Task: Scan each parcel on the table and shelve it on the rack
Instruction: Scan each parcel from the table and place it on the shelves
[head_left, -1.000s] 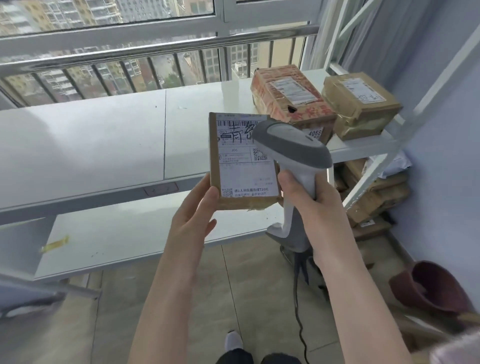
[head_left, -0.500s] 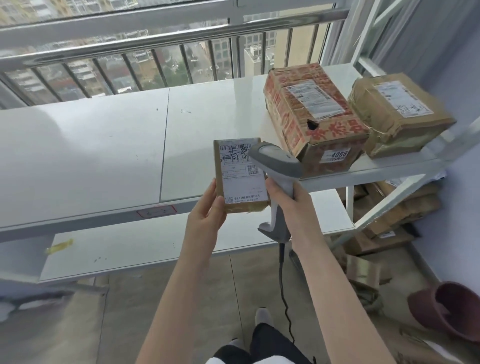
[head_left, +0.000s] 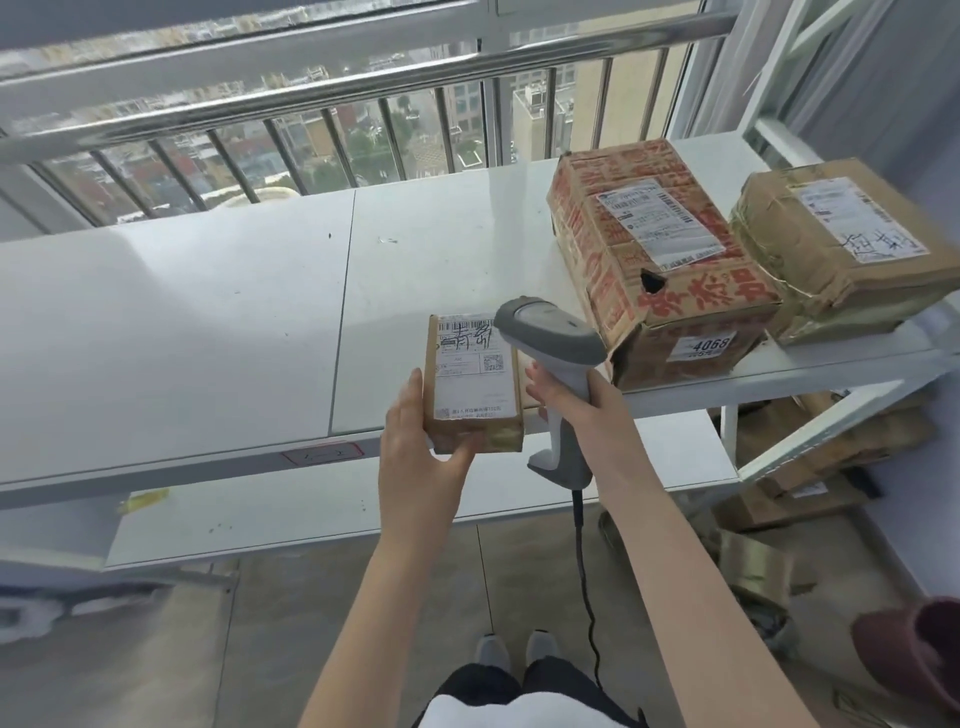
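At frame centre the left hand (head_left: 421, 467) grips the small parcel (head_left: 472, 384), label facing up. The right hand (head_left: 576, 405) clasps the scanner (head_left: 550, 332) just beside it; aim it squarely at the barcode (head_left: 462, 326).

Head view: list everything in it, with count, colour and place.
rack: 1, white, before the railing
small parcel: 1, brown, white label, in left grip
scanner: 1, grey-white, corded, in right grip, beside the label
printed box: 1, brown, red print, top shelf, right
taped box: 1, brown, top shelf, far right
lower parcels: several, brown, under top shelf, right
left grip: 1, holds small parcel
right grip: 1, holds scanner handle
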